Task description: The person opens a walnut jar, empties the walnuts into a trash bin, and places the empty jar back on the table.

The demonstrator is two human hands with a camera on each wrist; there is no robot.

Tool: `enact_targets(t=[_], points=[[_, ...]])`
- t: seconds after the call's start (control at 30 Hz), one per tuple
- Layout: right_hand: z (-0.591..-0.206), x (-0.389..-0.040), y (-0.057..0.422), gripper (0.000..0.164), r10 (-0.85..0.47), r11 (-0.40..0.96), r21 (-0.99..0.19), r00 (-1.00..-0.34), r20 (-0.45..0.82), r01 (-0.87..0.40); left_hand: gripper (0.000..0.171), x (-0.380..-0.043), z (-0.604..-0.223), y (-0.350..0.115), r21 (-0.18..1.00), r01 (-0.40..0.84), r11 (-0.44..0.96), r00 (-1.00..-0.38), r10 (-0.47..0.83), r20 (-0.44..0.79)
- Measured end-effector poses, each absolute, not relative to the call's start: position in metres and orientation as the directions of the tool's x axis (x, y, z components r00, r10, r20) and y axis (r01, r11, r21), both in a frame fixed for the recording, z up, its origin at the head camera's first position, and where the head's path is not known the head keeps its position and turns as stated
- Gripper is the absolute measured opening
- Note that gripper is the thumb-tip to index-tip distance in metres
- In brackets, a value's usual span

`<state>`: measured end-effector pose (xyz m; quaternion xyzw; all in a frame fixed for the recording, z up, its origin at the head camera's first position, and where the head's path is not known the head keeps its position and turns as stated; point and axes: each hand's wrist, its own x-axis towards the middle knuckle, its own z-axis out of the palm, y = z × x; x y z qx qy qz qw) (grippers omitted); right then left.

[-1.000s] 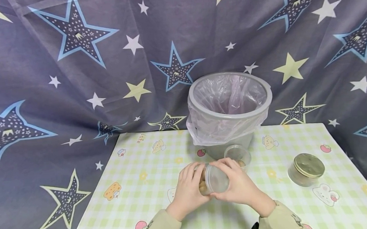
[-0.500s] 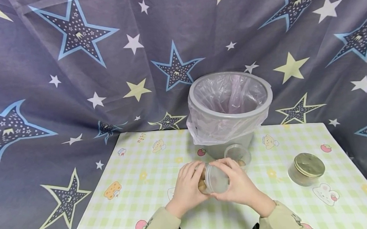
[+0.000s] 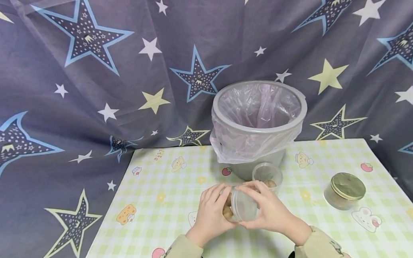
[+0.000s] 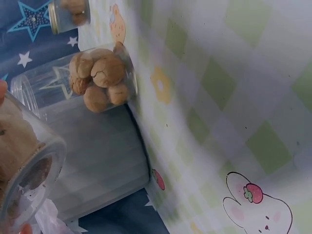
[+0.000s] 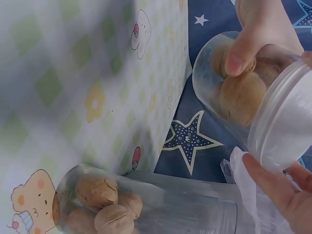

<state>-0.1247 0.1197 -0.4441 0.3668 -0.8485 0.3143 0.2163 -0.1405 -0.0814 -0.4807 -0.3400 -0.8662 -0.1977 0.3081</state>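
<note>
Both hands hold a clear plastic jar (image 5: 241, 97) of walnuts on its side above the front middle of the table. My left hand (image 3: 213, 211) grips the body, with walnuts visible behind its fingers. My right hand (image 3: 271, 211) grips the whitish, translucent lid (image 3: 245, 206), which sits on the jar's mouth. In the right wrist view, the thumb of the left hand presses across the jar wall, while right-hand fingers lie along the lid's edge. Just beyond the hands, a second clear jar (image 4: 46, 90) stands upright without a lid, several walnuts (image 4: 107, 71) at its bottom.
A grey bin (image 3: 260, 131) lined with a pinkish plastic bag (image 3: 254, 145) stands at the back of the table, close behind the lidless jar. To the right is a gold-lidded jar (image 3: 344, 191). A checkered cloth (image 3: 169, 211) covers the table; a starry curtain (image 3: 145, 77) hangs behind.
The fingers of my right hand have shifted slightly on the lid, and the jar has tipped a little. My left hand stays in about the same place.
</note>
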Motion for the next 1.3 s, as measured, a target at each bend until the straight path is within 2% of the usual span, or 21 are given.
enact_targets(t=[0.13, 0.37, 0.6, 0.73, 0.93, 1.17, 1.3], points=[[-0.442, -0.124, 0.122, 0.086, -0.514, 0.525, -0.342, -0.61, 0.603, -0.78, 0.088, -0.141, -0.481, -0.081, 0.152, 0.731, 0.665, -0.573, 0.477, 0.667], [-0.441, -0.123, 0.124, 0.083, -0.643, 0.478, -0.237, -0.521, 0.561, -0.846, 0.093, -0.138, -0.485, -0.089, 0.283, 0.748, 0.6, -0.643, 0.55, 0.533], [-0.444, -0.124, 0.126, 0.085, -0.66, 0.467, -0.257, -0.528, 0.535, -0.846, 0.091, -0.14, -0.487, -0.088, 0.248, 0.741, 0.624, -0.637, 0.537, 0.553], [-0.444, -0.124, 0.128, 0.088, -0.646, 0.476, -0.342, -0.586, 0.49, -0.81, 0.091, -0.141, -0.488, -0.087, 0.227, 0.726, 0.649, -0.633, 0.502, 0.59], [-0.441, -0.123, 0.128, 0.083, -0.518, 0.527, -0.494, -0.722, 0.458, -0.691, 0.089, -0.142, -0.49, -0.085, 0.2, 0.711, 0.674, -0.631, 0.487, 0.604], [-0.437, -0.119, 0.121, 0.072, -0.371, 0.679, -0.516, -0.85, 0.374, -0.523, 0.09, -0.141, -0.489, -0.082, 0.21, 0.695, 0.687, -0.643, 0.466, 0.608], [-0.436, -0.117, 0.117, 0.074, -0.353, 0.708, -0.518, -0.876, 0.329, -0.48, 0.089, -0.141, -0.49, -0.081, 0.2, 0.696, 0.689, -0.636, 0.464, 0.617]])
